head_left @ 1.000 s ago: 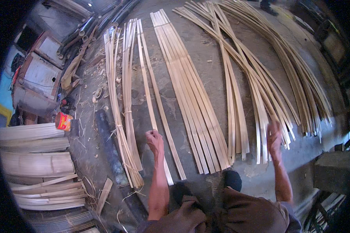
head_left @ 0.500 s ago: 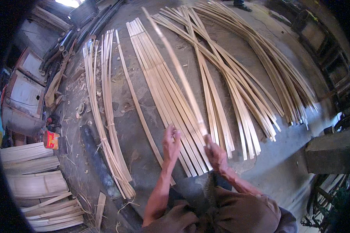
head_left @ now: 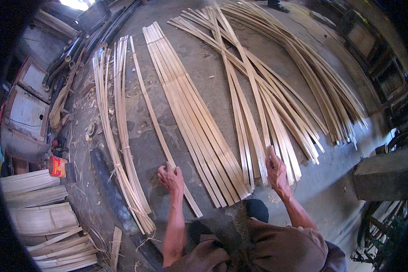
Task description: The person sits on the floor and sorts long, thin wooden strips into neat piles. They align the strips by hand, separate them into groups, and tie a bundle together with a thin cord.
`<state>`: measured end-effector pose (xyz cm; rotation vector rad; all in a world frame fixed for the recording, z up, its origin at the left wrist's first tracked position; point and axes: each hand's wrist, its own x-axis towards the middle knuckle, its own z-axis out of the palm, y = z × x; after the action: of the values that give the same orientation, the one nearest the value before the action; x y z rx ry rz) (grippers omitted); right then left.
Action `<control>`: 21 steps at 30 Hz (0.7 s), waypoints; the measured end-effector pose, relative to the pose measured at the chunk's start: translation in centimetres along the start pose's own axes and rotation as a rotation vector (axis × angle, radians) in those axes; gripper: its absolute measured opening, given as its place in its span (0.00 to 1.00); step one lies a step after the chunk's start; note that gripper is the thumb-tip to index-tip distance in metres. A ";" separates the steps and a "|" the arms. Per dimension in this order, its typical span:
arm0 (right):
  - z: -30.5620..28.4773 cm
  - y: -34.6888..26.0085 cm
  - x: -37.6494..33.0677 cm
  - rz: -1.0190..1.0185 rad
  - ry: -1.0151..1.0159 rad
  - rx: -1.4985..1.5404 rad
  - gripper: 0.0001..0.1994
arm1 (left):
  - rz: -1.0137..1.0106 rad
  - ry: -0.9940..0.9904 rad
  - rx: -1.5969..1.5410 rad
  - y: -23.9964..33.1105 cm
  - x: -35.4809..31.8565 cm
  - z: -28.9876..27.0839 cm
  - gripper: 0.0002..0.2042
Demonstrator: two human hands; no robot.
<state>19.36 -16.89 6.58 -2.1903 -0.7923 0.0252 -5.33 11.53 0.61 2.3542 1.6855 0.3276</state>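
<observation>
A single long bamboo strip is gripped near its lower end by the left hand, the fingers curled closed around it, just left of the frame's centre. The strip runs from the upper left of the frame down to the lower middle, lying alone on the concrete floor. The right hand, right of centre, is closed around the lower end of another strip that belongs to the crossed pile of strips spread over the upper right of the frame. Between the two hands a flat row of parallel strips is laid side by side, running diagonally from the upper middle to the lower middle. At the left, a tied bundle of thinner strips is seen, curving from the upper left down to the lower left. A red can stands at the left edge, and split bamboo slabs are stacked in the lower left corner. Round bamboo poles are piled in the upper left. The person's knees, in brown cloth, are seen at the bottom edge
</observation>
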 end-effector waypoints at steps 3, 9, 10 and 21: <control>-0.2 0.4 0.0 0.017 -0.024 0.007 0.22 | 0.004 0.118 -0.150 -2.2 0.8 2.9 0.19; -2.3 -0.3 0.6 0.064 -0.144 -0.272 0.17 | -0.308 -0.016 -1.031 -0.7 0.4 0.9 0.12; -2.0 -0.3 0.5 0.004 -0.122 -0.255 0.19 | -0.303 0.022 -1.003 0.9 0.1 0.0 0.12; 3.3 -4.8 -1.5 -0.155 -0.177 -0.332 0.26 | -0.077 -0.025 -1.124 15.8 -4.8 -3.3 0.12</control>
<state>14.68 -13.11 7.24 -2.4538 -1.1320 0.0099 6.29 2.24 8.46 1.4259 1.0832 0.9219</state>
